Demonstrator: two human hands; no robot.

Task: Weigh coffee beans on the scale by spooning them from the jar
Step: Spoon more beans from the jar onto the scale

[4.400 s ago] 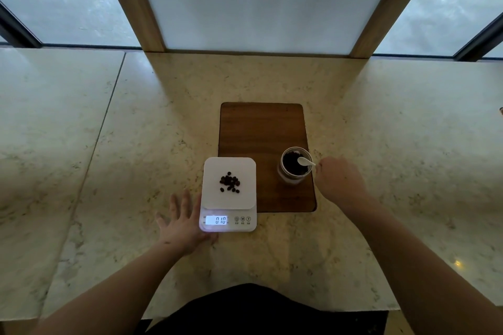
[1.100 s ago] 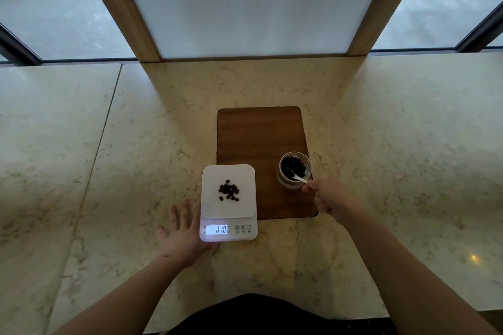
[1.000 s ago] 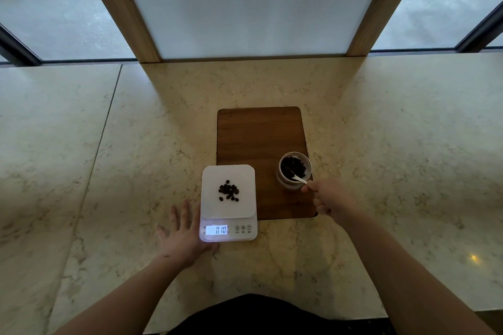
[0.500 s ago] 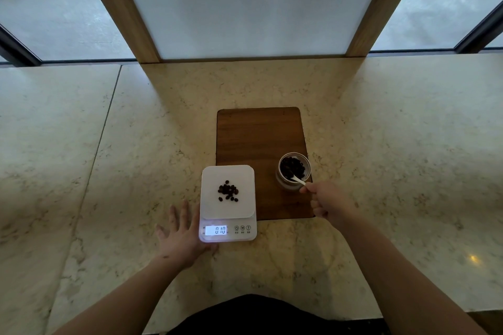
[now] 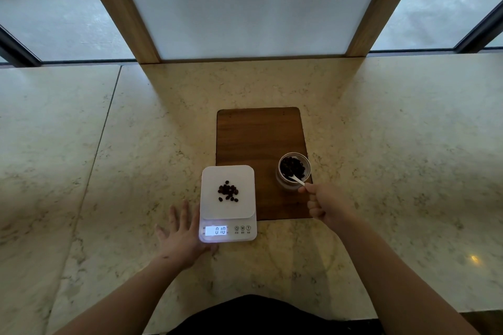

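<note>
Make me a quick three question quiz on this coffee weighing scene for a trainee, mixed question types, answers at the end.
1. True or false: the jar stands on the scale.
2. Which hand holds the spoon?
A. left
B. right
C. neither
3. Fill in: the left hand lies flat on the ____ beside the scale.

Key
1. False: it stands on the board; only the beans lie on the scale.
2. B: the right hand dips it into the jar.
3. Counter.
</note>
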